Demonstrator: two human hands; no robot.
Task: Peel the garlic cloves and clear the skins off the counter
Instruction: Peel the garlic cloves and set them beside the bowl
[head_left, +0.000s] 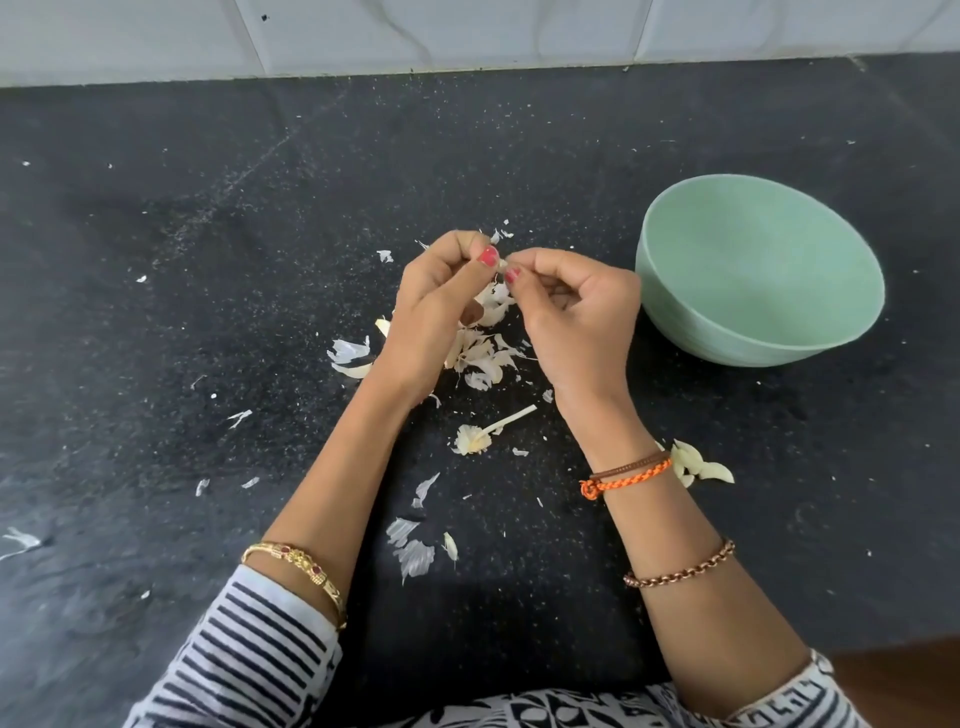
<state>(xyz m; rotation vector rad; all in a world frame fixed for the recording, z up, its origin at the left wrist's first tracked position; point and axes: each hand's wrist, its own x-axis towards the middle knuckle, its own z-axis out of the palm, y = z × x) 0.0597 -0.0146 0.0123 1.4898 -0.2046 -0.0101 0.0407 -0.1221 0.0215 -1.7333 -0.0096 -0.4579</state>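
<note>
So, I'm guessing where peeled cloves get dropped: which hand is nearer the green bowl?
Right. The right hand is just beside the green bowl, close to its near-left wall. The left hand is farther off, beyond the right hand.

Green bowl (759, 270) blocks right; left counter (156, 260) open.

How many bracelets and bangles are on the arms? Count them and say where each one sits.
4. A gold bangle on the left forearm by the striped sleeve; a brown band and an orange braided cord together at the right wrist; a copper chain bracelet further up the right forearm.
</note>
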